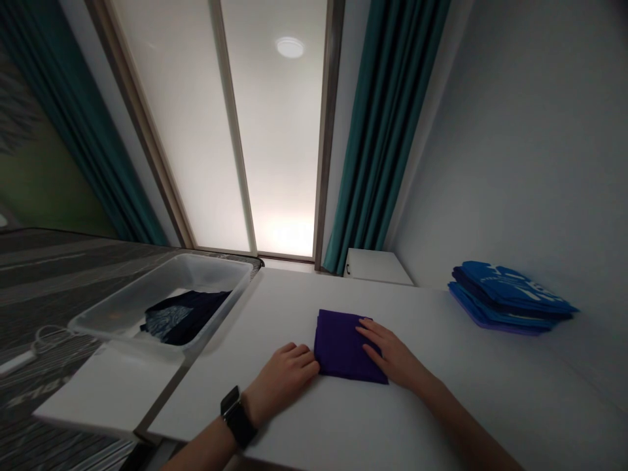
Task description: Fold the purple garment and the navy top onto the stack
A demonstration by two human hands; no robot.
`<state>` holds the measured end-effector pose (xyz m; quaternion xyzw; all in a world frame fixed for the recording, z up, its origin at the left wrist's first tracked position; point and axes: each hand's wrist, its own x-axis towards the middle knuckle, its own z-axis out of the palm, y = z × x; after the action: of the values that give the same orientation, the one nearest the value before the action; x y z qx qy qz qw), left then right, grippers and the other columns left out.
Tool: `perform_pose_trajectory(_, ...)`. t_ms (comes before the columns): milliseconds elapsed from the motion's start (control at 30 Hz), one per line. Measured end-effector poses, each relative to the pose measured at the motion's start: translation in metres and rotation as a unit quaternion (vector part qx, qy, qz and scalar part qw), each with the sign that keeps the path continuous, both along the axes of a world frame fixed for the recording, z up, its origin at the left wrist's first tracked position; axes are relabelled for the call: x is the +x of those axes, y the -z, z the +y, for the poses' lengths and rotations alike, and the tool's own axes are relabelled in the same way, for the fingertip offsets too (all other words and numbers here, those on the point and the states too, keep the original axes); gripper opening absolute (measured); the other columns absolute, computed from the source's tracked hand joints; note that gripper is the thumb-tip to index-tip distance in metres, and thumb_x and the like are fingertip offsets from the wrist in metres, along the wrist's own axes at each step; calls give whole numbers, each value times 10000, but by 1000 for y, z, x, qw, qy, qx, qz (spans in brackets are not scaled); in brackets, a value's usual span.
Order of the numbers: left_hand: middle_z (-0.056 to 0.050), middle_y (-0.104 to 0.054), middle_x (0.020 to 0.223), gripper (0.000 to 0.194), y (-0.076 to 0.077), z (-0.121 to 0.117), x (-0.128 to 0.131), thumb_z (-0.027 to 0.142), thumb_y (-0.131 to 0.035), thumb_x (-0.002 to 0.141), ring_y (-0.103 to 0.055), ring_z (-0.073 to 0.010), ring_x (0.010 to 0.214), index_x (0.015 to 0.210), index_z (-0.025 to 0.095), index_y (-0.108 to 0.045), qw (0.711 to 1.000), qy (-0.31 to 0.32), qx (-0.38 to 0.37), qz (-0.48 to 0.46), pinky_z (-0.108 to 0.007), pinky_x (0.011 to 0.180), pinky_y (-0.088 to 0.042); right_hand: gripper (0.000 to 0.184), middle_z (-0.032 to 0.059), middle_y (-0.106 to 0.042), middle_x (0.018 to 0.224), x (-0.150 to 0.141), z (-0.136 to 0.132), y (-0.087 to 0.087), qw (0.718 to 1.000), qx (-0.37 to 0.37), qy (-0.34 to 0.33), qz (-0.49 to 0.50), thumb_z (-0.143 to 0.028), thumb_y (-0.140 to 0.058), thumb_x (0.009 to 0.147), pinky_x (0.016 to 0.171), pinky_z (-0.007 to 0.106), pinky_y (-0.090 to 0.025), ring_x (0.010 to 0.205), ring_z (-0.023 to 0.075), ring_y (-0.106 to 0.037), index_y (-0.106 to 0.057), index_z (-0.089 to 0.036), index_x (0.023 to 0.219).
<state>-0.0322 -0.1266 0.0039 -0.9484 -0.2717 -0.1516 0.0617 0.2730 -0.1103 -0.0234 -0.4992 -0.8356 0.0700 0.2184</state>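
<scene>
A piece of purple cloth (341, 347), folded into a rough square, lies flat on the white table (275, 294) in front of me. My left hand (289, 373), with a black watch (238, 415) on its wrist, has its fingers curled at the cloth's left lower edge; the fingertips are partly hidden. Across the cloth's right side, my right hand (390, 356) rests with fingers stretched out and slightly apart. The cloth's exact kind does not show.
Folded blue and purple cloth items (513, 297) form a stack on the table's right, by the wall. At left, a translucent plastic bin (98, 324) holds dark navy cloth (189, 317). A white cabinet (377, 265) stands beyond the table, near a teal curtain (377, 144).
</scene>
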Motion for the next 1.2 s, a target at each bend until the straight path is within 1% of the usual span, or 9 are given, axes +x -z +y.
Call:
perform_pose_trajectory(267,13,-631,851,153,-4,11,-5,216,-489,988,-553,-159,808,846,199,-542,1000,2,-28,13,-311,719,-340,475,76,-405,1511,-5,-12,0,999,-1,10,-44,-402,-416,972,1144,481,-314,1390,247,-367,-467,-243,1418)
perform_pose_trajectory(467,2,-642,851,181,-6,36,-10,245,-475,994,-560,-164,834,846,206,-571,999,-13,-38,8,-302,749,-348,433,133,-496,1437,-23,-39,-6,990,58,29,-124,-363,-460,945,1145,497,-284,1349,277,-418,-576,-151,1303)
perform_pose_trajectory(600,-13,-657,853,197,-9,66,-8,245,-481,988,-575,-175,839,836,206,-600,998,-38,-43,14,-306,765,-368,393,163,-608,1291,-55,-63,-14,981,80,94,-148,-354,-524,902,1023,509,-398,1180,323,-546,-625,-138,1214)
perform_pose_trajectory(700,-33,-682,894,204,-14,81,0,204,-453,985,-597,-198,883,889,200,-633,994,-97,-52,6,-332,821,-401,269,124,-683,1085,-73,-64,-24,981,62,114,-145,-295,-489,914,894,486,-459,1013,299,-603,-671,-187,1080)
perform_pose_trajectory(767,-58,-689,1018,211,-16,78,9,183,-430,978,-599,-215,974,1029,188,-634,986,-153,-53,-36,-355,879,-420,281,104,-689,1049,-77,-54,-30,983,56,111,-134,-218,-417,936,875,448,-464,989,268,-608,-677,-202,1041)
perform_pose_trajectory(833,-90,-641,1207,281,-16,63,21,212,-436,967,-559,-233,1120,1208,168,-574,979,-184,-48,-78,-379,959,-417,344,106,-671,1161,-75,-39,-33,984,68,109,-123,-169,-367,947,944,429,-439,1094,252,-585,-656,-190,1132)
perform_pose_trajectory(933,-116,-466,1455,484,-7,31,39,351,-479,946,-403,-268,1341,1388,159,-443,984,-155,-45,-72,-429,1106,-319,415,95,-550,1392,-68,-16,-28,985,68,91,-129,-199,-350,963,1078,430,-348,1298,237,-467,-552,-178,1325)
perform_pose_trajectory(1033,-117,-344,1540,621,7,8,51,462,-457,944,-287,-267,1426,1473,161,-334,989,-127,-63,-52,-445,1169,-232,474,73,-427,1498,-63,-4,-18,986,23,71,-148,-264,-337,969,1137,459,-272,1389,233,-361,-455,-188,1421)
perform_pose_trajectory(1200,-129,-310,1554,644,19,10,50,518,-415,951,-257,-280,1441,1487,174,-323,987,-120,-102,-38,-493,1167,-219,553,82,-292,1561,-59,-3,8,986,-32,123,-107,-402,-318,974,1142,493,-255,1437,269,-267,-359,-191,1484)
